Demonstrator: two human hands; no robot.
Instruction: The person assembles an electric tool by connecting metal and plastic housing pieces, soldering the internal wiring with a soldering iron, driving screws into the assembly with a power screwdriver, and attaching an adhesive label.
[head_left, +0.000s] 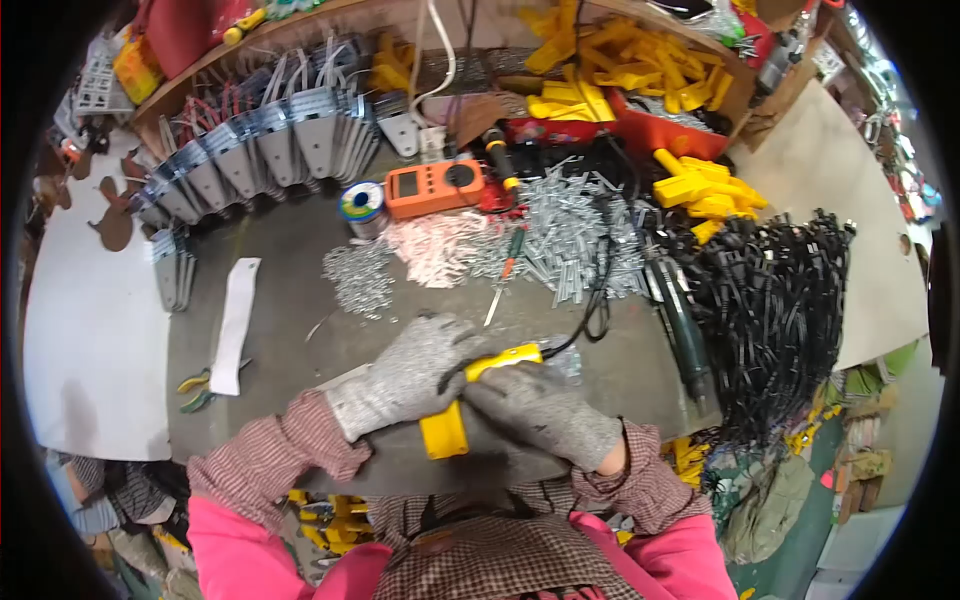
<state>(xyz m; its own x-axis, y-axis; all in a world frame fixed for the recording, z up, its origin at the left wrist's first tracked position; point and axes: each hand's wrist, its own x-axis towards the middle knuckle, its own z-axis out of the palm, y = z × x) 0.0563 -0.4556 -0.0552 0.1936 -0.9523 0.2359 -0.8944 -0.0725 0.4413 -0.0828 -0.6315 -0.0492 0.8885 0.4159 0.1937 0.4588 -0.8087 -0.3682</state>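
Note:
My left hand (420, 365) and my right hand (545, 410), both in grey knit gloves, come together at the front of the grey work surface. Both are closed around a yellow plastic housing (510, 360). From its right end a black cord (590, 335) runs up and back. Just below the hands a yellow plastic piece (444, 432) shows; whether it joins the housing is hidden by the gloves. Beyond the fingers lies a screwdriver (510, 265) with a red and green handle.
Piles of screws (570, 235), small pink parts (438, 247) and small metal parts (358, 280) lie behind the hands. An orange multimeter (434, 188) and solder spool (362, 208) stand farther back. At right are a dark power screwdriver (678, 330) and black cords (770, 320); pliers (205, 388) lie left.

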